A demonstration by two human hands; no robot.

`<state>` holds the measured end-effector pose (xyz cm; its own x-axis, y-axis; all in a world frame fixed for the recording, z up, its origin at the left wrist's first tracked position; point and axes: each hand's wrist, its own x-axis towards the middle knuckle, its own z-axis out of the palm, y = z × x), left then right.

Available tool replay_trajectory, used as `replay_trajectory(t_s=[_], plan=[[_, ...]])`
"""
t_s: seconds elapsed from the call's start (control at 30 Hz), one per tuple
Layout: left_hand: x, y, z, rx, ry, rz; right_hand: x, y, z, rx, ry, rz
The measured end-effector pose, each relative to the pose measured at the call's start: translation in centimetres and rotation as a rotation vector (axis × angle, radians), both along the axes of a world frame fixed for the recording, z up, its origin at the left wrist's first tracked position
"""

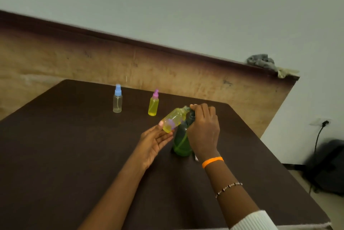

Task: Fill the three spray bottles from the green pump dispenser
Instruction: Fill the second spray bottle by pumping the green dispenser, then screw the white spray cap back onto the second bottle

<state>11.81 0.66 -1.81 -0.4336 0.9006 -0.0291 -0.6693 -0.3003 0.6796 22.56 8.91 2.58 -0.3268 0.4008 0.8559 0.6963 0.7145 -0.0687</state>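
Dark brown table (74,155) bearing a blue-capped clear bottle (117,101), pink-capped yellow bottle (153,106) and green pump dispenser (181,141).

Left hand (155,141) open-palmed; right hand (202,127) curled downward.

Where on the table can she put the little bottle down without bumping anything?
Bare tabletop lies left of her left hand, in front of the blue-capped bottle. There is also a gap between that one and the pink-capped bottle. It is crowded around the green dispenser, where her right hand and the tilted bottle meet.
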Motion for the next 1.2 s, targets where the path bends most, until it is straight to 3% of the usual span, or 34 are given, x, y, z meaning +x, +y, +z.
replay_trajectory(t_s=[0.27, 0.37, 0.63, 0.83, 1.0, 1.2], plan=[[-0.5, 0.0, -0.4, -0.01, 0.016, -0.024, 0.7, -0.5, 1.1, -0.04, -0.026, 0.027], [-0.6, 0.2, -0.6, 0.014, -0.066, -0.028, 1.0, -0.5, 1.4, -0.082, 0.017, 0.088], [-0.8, 0.4, -0.5, 0.097, -0.241, -0.017, 3.2, -1.7, -0.6, -0.235, 0.372, 0.098], [-0.8, 0.4, -0.3, 0.12, -0.291, -0.034, 3.9, -1.4, -4.8, -0.62, 0.141, 0.015], [-1.0, 0.4, -0.1, 0.131, -0.324, -0.036, 4.1, -0.9, -6.4, -0.736, -0.025, -0.04], [-1.3, 0.6, -0.5, 0.144, -0.336, -0.029, 4.0, -0.4, -7.4, -0.766, 0.022, -0.006]])
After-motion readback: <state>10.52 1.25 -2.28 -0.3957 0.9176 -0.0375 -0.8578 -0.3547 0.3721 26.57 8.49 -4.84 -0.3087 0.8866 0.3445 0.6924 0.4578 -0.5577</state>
